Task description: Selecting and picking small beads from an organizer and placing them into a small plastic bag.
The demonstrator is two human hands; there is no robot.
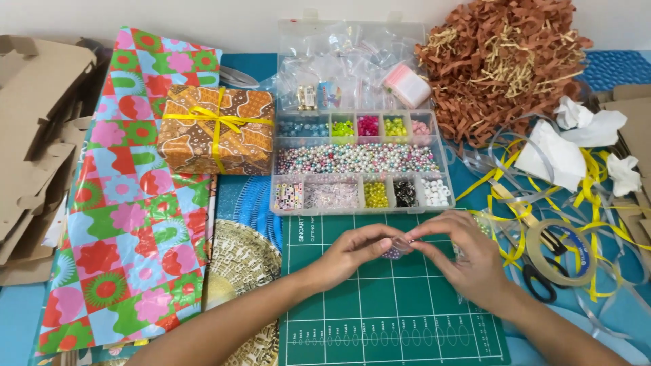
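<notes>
My left hand [352, 254] and my right hand [464, 254] meet over a green cutting mat [393, 318]. Together their fingertips pinch a small clear plastic bag [401, 245] holding pinkish-purple beads. Just beyond the hands stands an open clear bead organiser box [359, 163] with compartments of pearls, coloured beads and letter beads. Its raised lid [352, 64] holds small plastic bags and a pink roll.
A gift box wrapped in brown batik paper with yellow ribbon [217, 129] lies on colourful patterned wrapping paper [129, 224]. Flat cardboard [34, 135] is at left. Brown shredded paper [502, 61], white tissue [563, 149], yellow and silver ribbons [542, 203], a tape roll [563, 251] and black scissors [542, 281] crowd the right.
</notes>
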